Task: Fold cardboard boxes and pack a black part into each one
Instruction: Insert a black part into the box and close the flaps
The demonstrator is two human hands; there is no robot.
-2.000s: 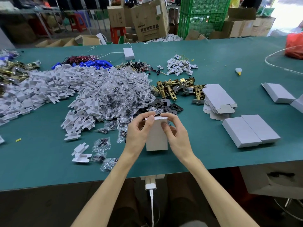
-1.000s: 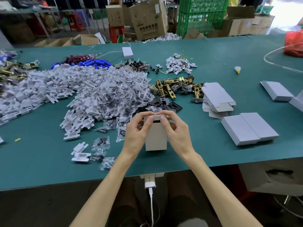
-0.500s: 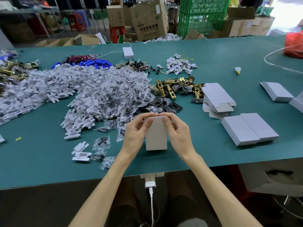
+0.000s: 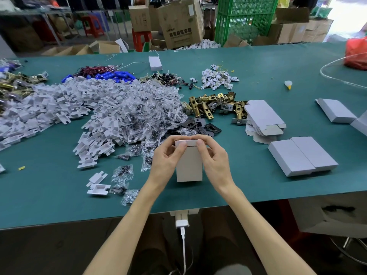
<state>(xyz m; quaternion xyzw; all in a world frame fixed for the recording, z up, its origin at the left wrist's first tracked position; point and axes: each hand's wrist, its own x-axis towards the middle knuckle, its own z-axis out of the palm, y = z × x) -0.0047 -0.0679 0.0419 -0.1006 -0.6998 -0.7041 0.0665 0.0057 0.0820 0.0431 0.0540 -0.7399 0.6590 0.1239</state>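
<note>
On a green table [image 4: 248, 80], clear bags [image 4: 151, 116] of dark pieces are heaped at the left, and two closed white boxes [image 4: 301, 155] are laid flat side by side at the right. Near the front edge a white cardboard box [image 4: 189, 165] is stood on end, long axis upright, gripped at its closed top flap by the left hand [image 4: 166, 157] and right hand [image 4: 215, 159], contents hidden, with black plates [image 4: 210, 128] lying just beyond.

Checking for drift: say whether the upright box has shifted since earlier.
No. The box keeps its spot against the table's front edge; only its flap closed.
</note>
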